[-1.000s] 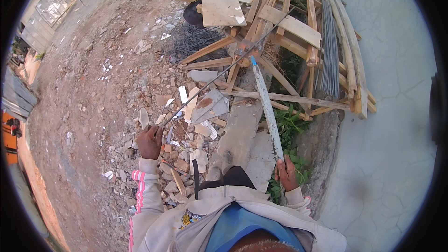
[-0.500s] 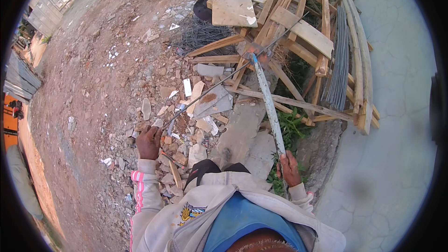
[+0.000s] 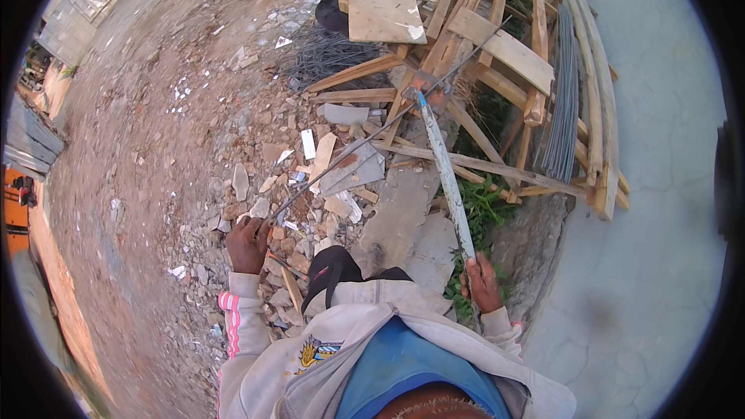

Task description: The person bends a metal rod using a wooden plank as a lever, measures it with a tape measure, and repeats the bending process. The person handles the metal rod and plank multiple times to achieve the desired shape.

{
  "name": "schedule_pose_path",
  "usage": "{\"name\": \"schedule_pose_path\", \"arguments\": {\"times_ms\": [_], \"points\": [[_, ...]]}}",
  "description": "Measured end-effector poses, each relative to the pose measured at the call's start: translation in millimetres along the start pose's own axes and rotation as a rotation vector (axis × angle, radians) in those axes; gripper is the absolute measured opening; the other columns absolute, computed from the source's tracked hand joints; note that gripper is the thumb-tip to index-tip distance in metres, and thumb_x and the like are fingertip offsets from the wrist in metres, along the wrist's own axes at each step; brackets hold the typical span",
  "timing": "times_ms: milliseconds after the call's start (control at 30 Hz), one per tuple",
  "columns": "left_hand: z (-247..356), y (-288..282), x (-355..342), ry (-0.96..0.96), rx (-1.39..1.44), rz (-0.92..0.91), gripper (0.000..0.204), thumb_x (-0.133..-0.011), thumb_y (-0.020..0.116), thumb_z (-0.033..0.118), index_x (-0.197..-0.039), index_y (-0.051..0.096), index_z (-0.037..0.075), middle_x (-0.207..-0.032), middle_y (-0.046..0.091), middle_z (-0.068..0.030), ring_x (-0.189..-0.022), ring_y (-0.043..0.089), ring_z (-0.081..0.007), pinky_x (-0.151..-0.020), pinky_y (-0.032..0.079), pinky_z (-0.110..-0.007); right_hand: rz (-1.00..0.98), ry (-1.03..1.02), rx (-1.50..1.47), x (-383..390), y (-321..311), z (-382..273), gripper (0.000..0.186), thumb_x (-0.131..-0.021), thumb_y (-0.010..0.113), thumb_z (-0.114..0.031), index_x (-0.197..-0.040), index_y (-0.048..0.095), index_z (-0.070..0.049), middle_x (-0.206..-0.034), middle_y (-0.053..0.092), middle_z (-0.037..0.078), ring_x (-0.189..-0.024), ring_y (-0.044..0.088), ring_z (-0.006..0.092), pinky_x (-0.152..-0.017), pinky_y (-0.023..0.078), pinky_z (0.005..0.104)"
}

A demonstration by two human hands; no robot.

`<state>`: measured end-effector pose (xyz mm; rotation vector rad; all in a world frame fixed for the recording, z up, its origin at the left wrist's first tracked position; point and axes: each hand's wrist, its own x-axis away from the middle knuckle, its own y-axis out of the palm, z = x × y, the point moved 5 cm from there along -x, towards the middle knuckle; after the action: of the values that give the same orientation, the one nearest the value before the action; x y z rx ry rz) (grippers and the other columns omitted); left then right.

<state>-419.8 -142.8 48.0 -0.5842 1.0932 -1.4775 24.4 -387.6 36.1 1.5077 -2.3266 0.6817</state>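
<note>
Compared with the frame one second earlier, the dark-trousered leg (image 3: 334, 270) has come up and leftward at lower centre, while the two hands keep nearly the same posts. Left hand (image 3: 247, 244): fingers curled closed about the near end of a thin metal rod (image 3: 341, 159), which slants up and rightward across the rusty head (image 3: 431, 87) of a long tool, its far end lying over the timber pile (image 3: 503, 48). Right hand (image 3: 483, 283): wrapped about the lower part of that tool's pale, flaking handle (image 3: 448, 178). Step in hand, as judged from this posture: the rod is being held in place at the head while the handle serves as a lever; whether to bend or to cut cannot be told. Such a next move would call for a steady left hold and force from the right along the handle. Obscured: the rod's near tip, behind the left fingers; the handle's lower end, within the right palm; the exact seating of rod in head, too small to resolve. Cut off: the timber pile, at the upper edge
</note>
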Motion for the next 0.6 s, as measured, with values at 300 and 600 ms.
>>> {"name": "schedule_pose_path", "arguments": {"times_ms": [300,600], "points": [[-8,-6,-21,-0.004,0.139,-0.177,0.011,-0.086,0.073,0.011,-0.088,0.067,0.002,-0.077,0.062,-0.0181,-0.069,0.06,-0.0392,-0.06,0.045,-0.047,0.08,0.125,0.011,9,24,-2,0.038,-0.106,0.048,-0.042,-0.095,0.055,-0.007,-0.061,0.051,0.001,-0.046,0.047,0.0096,-0.042,0.037,0.027],[-55,-8,-100,0.124,0.304,-0.365,0.01,-0.087,0.072,0.01,-0.087,0.068,0.001,-0.074,0.064,-0.0177,-0.065,0.062,-0.0375,-0.059,0.048,-0.044,0.294,0.293,-0.025,26,92,3,0.044,-0.107,0.043,-0.048,-0.09,0.054,-0.009,-0.059,0.049,0.002,-0.043,0.045,0.011,-0.04,0.035,0.0276]]}}
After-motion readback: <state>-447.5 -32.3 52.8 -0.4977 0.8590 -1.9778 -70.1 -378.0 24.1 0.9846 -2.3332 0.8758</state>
